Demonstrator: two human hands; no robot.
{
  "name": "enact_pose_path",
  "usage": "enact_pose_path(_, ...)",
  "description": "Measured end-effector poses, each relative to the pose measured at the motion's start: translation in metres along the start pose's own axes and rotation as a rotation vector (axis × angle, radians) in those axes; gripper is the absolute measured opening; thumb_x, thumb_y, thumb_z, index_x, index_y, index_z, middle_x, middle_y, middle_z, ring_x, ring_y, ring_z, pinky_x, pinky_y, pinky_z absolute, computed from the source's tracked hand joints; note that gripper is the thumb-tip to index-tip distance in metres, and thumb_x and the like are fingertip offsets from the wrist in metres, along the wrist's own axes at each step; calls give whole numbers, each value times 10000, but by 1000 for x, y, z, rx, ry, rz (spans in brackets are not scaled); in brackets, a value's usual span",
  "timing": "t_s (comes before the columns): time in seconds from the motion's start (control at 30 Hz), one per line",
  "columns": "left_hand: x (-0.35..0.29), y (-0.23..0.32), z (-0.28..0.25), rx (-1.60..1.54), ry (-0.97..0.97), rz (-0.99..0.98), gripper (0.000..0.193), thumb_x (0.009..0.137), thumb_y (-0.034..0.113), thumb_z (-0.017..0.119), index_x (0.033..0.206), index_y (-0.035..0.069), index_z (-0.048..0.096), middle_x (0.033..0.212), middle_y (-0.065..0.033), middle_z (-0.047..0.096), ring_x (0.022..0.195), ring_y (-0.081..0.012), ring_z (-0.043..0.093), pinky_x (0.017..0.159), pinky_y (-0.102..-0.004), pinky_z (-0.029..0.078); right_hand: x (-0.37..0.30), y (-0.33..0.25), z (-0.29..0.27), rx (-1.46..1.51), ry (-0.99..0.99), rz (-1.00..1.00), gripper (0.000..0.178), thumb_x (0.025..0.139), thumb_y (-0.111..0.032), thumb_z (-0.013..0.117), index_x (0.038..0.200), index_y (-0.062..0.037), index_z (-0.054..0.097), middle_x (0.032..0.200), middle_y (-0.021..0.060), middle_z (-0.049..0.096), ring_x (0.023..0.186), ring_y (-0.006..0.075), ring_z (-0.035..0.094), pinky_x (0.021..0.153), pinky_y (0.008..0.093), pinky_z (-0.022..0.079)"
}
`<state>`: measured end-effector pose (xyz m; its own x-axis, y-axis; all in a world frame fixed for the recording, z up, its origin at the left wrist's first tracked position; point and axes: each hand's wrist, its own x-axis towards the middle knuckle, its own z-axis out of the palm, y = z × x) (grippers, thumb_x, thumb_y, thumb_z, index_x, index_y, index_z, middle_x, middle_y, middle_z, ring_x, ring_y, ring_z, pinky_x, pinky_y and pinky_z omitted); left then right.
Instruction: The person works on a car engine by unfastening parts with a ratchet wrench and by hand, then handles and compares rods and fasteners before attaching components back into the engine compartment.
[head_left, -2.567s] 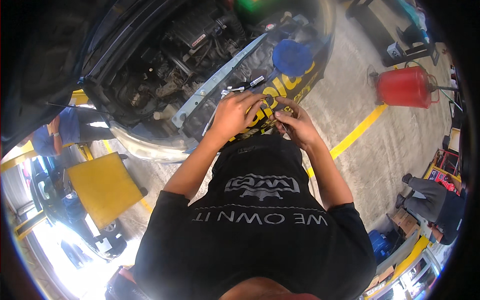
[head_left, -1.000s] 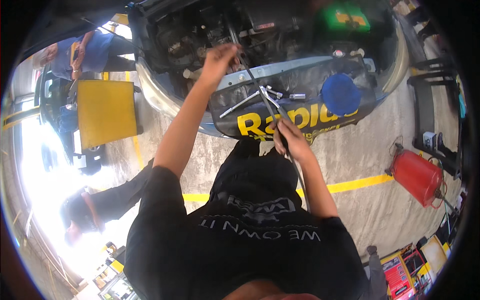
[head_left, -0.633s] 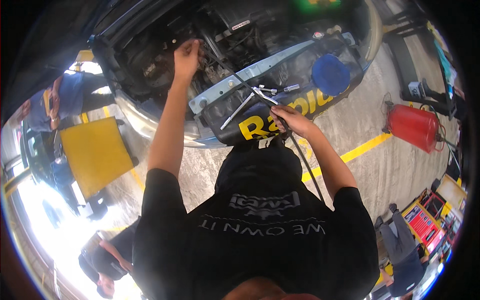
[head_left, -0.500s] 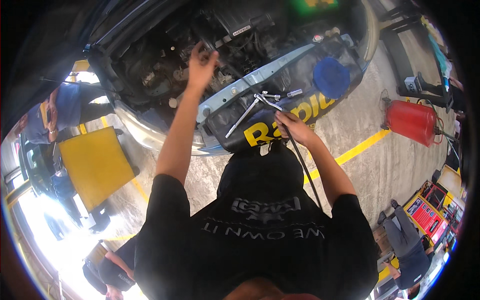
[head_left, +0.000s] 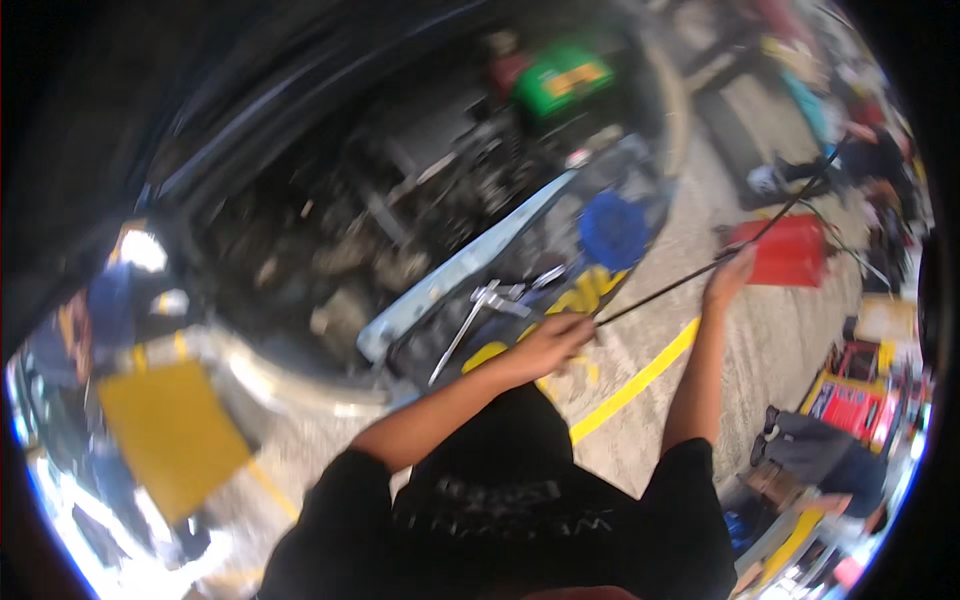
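Observation:
My left hand [head_left: 553, 347] is closed at the near end of a thin black hose [head_left: 660, 291], in front of the car's front edge. Farther along, to the right, my right hand [head_left: 730, 277] has its fingers around the same hose, which carries on past it toward the upper right. Just beyond my left hand, silver hand tools [head_left: 497, 297] and a long silver bar [head_left: 456, 340] lie on a dark cover with yellow lettering [head_left: 597, 292]. Motion blurs the fingers, and whether a nozzle sticks out of my left hand is unclear.
The open engine bay [head_left: 400, 190] lies ahead, behind a light blue front crossbar [head_left: 470, 265]. A blue round thing [head_left: 612, 230] rests on the cover. At right stands a red tank [head_left: 785, 250]; at left, a yellow panel [head_left: 172, 440]. Another person [head_left: 815, 455] is at lower right.
My left hand has come back from the engine bay and closed on the hose end. My right hand has moved right along the hose, now stretched between both hands. The whole view has shifted.

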<state>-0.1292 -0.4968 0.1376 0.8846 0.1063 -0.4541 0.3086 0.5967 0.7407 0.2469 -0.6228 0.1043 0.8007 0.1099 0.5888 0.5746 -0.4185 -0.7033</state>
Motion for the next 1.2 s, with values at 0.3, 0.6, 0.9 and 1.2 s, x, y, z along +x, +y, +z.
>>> enact_pose_path(0.3,-62,97,-41,1080,271,373,212,903,183,660,918,-28,671,846,-173,676,729,-279,666,668,-356,504,-217,-48,-61,348,58,856,398,1069,-382,313,975,-33,478,901,84,514,822,193,483,800,333,410)
enact_pose_path(0.6,-42,118,23,1330,-223,366,188,917,223,608,910,44,663,883,-131,663,817,-348,656,708,-446,522,-184,-60,-158,-54,-1769,965,369,979,-359,573,1128,-41,687,889,88,729,770,143,666,724,308,554)
enact_pose_path(0.9,-20,111,3,1210,-358,407,192,923,204,612,966,23,662,897,-146,653,827,-343,647,700,-416,513,-145,-176,-89,693,-1840,503,389,1073,-327,359,1055,-3,575,857,68,588,804,152,569,770,306,464)
enact_pose_path(1.2,-40,90,-90,490,382,386,130,873,47,697,783,-1,617,706,18,583,676,-35,519,581,-224,411,-195,-222,-14,858,-1633,762,343,1072,-316,360,999,-41,552,797,20,495,694,111,441,660,253,408)
